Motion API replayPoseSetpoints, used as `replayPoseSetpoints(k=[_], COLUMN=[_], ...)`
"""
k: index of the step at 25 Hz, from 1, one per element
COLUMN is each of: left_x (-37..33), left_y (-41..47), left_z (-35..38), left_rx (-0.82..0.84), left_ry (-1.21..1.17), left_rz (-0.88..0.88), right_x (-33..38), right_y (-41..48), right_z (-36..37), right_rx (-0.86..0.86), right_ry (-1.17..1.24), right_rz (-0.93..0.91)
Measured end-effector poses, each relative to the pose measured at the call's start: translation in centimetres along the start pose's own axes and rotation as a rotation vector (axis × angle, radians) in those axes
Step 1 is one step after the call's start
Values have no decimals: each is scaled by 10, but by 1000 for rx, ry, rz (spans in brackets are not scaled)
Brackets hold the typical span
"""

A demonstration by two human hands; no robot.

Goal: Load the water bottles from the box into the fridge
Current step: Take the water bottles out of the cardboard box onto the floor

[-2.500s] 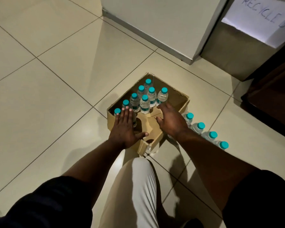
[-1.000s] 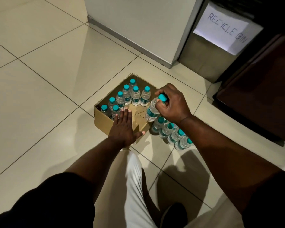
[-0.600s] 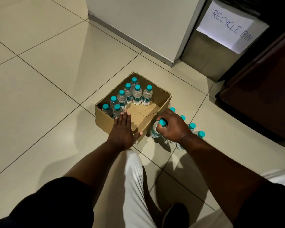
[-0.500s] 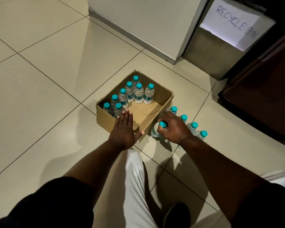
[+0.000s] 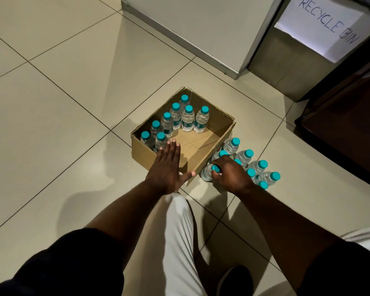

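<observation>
An open cardboard box [image 5: 144, 153] sits on the tiled floor, holding several clear water bottles [image 5: 188, 119] with teal caps along its far and left sides. My left hand [image 5: 167, 167] lies flat, fingers spread, on the box's near edge. My right hand [image 5: 230, 175] is closed around the cap and neck of a water bottle [image 5: 206, 173] that stands on the floor by the box's right corner. Several more bottles [image 5: 256, 166] stand in a cluster on the floor to the right of the box, partly hidden by my right hand.
A white fridge or cabinet base [image 5: 192, 37] stands behind the box. To its right is a bin with a paper "RECYCLE BIN" sign [image 5: 323, 26]. Dark wooden furniture [image 5: 350, 124] fills the right side. My knee in light trousers [image 5: 177, 231] is below the box.
My right hand lifted a bottle out of the box, carried it right and down, and set it on the floor beside the box. My left hand stayed on the box edge.
</observation>
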State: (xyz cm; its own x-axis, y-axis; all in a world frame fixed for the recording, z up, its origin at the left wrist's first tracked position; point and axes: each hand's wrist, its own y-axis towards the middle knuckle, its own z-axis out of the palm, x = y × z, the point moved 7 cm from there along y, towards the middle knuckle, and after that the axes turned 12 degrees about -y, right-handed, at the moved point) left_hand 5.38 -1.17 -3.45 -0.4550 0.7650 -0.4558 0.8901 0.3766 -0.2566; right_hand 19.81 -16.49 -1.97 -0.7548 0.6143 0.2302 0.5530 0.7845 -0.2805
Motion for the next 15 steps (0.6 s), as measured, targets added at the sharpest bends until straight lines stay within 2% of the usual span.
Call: replayPoseSetpoints(k=[8,15], left_x=[1,7], left_y=[-1,5], left_z=[-8,-4], left_rx=[32,11], left_ry=[-1,25], left_rz=[-48,-7], right_x=[5,18], right_y=[6,54], right_z=[-37,-58], right_rx=[-126,-217], right_ry=[18,8], right_rz=[29,46])
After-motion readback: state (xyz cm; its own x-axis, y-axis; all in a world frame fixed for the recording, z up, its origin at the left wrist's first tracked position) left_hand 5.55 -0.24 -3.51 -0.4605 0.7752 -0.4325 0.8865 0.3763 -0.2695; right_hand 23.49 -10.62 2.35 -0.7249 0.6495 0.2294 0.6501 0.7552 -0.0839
